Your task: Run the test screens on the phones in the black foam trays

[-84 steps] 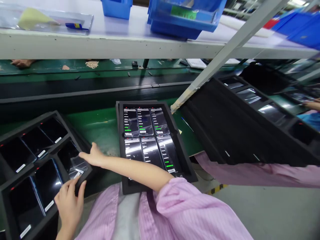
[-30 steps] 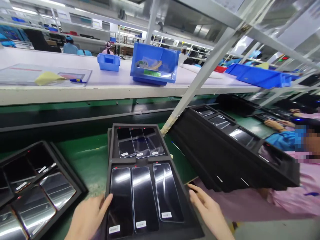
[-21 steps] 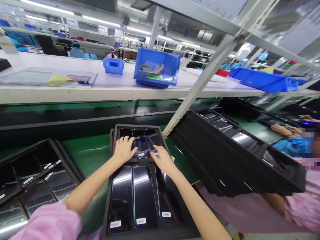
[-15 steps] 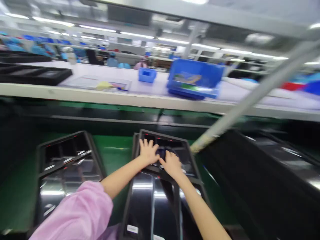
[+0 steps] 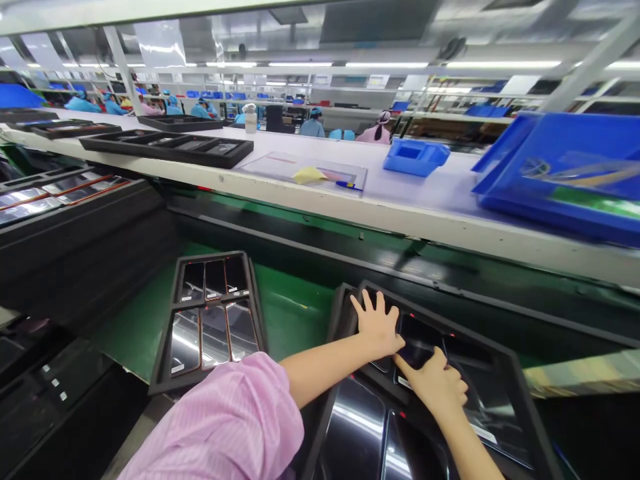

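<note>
A black foam tray (image 5: 525, 400) lies in front of me, holding several dark glossy smartphones in its slots. My left hand (image 5: 376, 327) is spread flat over the tray's upper left slot, fingers apart. Just beside it, my right hand (image 5: 440, 380) has its thumb and curled fingers at the lower end of a smartphone (image 5: 417, 339) in the upper middle slot. The two thumbs nearly meet there. Another tray edge (image 5: 345, 300) shows under this one at the left.
Left of it, a second foam tray (image 5: 173, 373) holds orange-edged smartphones on the green surface (image 5: 290, 313). A stack of black trays (image 5: 85, 253) rises farther left. Across the front runs a white shelf (image 5: 300, 193) with blue bins (image 5: 417, 157). Several people sit beyond.
The view has swung left and come nearer, so the trays and shelf appear farther right. Both hands stay at the same part of the tray, the left still spread.
</note>
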{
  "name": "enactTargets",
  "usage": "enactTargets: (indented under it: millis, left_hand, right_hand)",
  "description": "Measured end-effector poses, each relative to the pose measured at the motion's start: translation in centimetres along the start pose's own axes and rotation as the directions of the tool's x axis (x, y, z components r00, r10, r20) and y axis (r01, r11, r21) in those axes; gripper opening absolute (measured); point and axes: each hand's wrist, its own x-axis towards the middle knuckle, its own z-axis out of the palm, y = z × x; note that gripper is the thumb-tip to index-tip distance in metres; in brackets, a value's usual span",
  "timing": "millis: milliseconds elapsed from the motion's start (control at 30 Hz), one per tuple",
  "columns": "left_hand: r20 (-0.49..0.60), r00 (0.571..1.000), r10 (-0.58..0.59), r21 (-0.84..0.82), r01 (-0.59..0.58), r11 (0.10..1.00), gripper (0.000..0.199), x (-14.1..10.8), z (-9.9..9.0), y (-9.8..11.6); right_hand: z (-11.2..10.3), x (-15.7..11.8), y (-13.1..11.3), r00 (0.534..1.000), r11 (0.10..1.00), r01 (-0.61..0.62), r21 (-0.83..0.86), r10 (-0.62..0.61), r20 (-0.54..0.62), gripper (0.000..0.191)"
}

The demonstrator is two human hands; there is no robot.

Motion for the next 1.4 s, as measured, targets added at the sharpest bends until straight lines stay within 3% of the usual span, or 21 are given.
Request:
enactTargets:
  millis: [100, 233, 400, 767, 900, 1033, 1133, 1233, 1400]
  left_hand:
    - [-0.019, 1.0, 0.0, -0.013, 0.0, 1.0, 0.052, 0.3, 0.2, -0.1]
    - [-0.043, 0.999, -0.022, -0.022, 0.021, 1.0, 0.051, 0.6, 0.4, -0.2]
    - [-0.053, 0.998, -0.04, -0.022, 0.039, 0.999, 0.05, 1.0, 0.4, -0.1]
    - [-0.099, 0.995, 0.034, 0.01, -0.033, 0.999, 0.041, 0.9, 0.5, 0.1]
    - [-0.105, 0.993, 0.044, 0.064, -0.038, 0.997, 0.039, -0.1, 0.5, 0.0]
    - [-0.083, 0.995, 0.061, 0.13, -0.05, 0.99, 0.043, -1.2, 0.8, 0.3]
    - [-0.035, 0.999, 0.03, 0.126, -0.026, 0.992, 0.045, -1.5, 0.5, 0.5]
    - [0.004, 1.0, 0.014, 0.13, -0.015, 0.991, 0.046, -1.6, 0.0, 0.6]
    - [0.0, 1.0, 0.01, 0.15, -0.01, 0.989, 0.047, -1.7, -0.4, 0.7]
  right_hand:
    - [0.3, 0.1, -0.5, 0.997, 0.998, -0.059, -0.024, 0.058, -0.046, 0.081]
    - [0.3, -0.1, -0.9, 0.993, 0.999, -0.039, -0.026, 0.036, -0.112, 0.081]
    - [0.0, 0.0, -1.1, 0.995, 0.997, -0.069, -0.029, 0.066, -0.077, 0.084]
    - [-0.9, -0.4, -2.0, 0.997, 0.996, -0.053, -0.076, 0.049, -0.061, 0.077]
    - [-3.0, 0.2, -0.2, 1.0, 0.995, 0.004, -0.104, -0.004, 0.003, 0.074]
    - [-4.6, 1.3, 3.3, 0.994, 0.969, -0.106, -0.222, 0.101, -0.034, 0.068]
    - [-4.3, 1.3, 5.2, 0.996, 0.954, -0.086, -0.286, 0.087, -0.01, 0.067]
    - [-3.5, 0.8, 5.8, 0.997, 0.943, -0.029, -0.331, 0.002, -0.081, 0.069]
    - [-2.5, 1.4, 6.3, 0.989, 0.959, -0.001, -0.284, -0.04, -0.139, 0.076]
